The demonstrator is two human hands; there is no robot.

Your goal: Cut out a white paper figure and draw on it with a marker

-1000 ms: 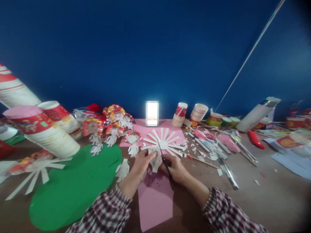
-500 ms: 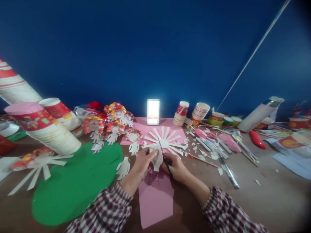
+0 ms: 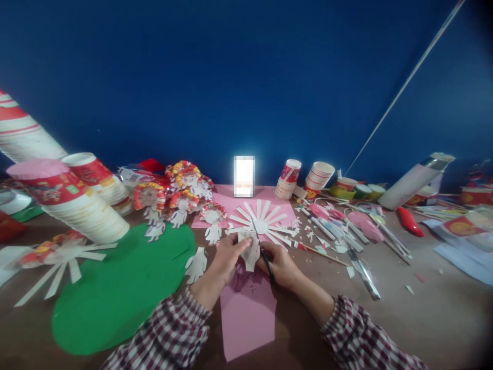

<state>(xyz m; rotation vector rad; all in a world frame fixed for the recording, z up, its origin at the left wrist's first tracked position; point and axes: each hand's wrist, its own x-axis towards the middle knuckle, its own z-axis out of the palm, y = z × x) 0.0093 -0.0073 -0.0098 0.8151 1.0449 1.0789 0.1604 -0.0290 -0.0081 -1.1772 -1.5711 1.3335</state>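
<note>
1. My left hand [image 3: 225,259] pinches the white paper piece [image 3: 250,257], thumb flat on its face; the fingers behind it are hidden from me.
2. My right hand [image 3: 283,264] is closed round the black handles of the scissors [image 3: 267,259]. Their blades point up and away from me along the paper's right edge; I cannot tell whether they are parted.
3. The paper hangs above the upper end of a pink sheet [image 3: 248,324], which bears dark, scribble-like marks, and just in front of a white paper starburst [image 3: 261,227].
4. Little has changed over the last second: my view shifts slightly, while both grips and the blades' place beside the paper stay nearly the same. I take that as careful trimming, with the cut still in hand.
5. By my left wrist lies a white doll-shaped cut-out [image 3: 196,265], next to a green sheet [image 3: 123,293]. Paper scraps [image 3: 339,246] lie scattered beyond my right hand.
</note>
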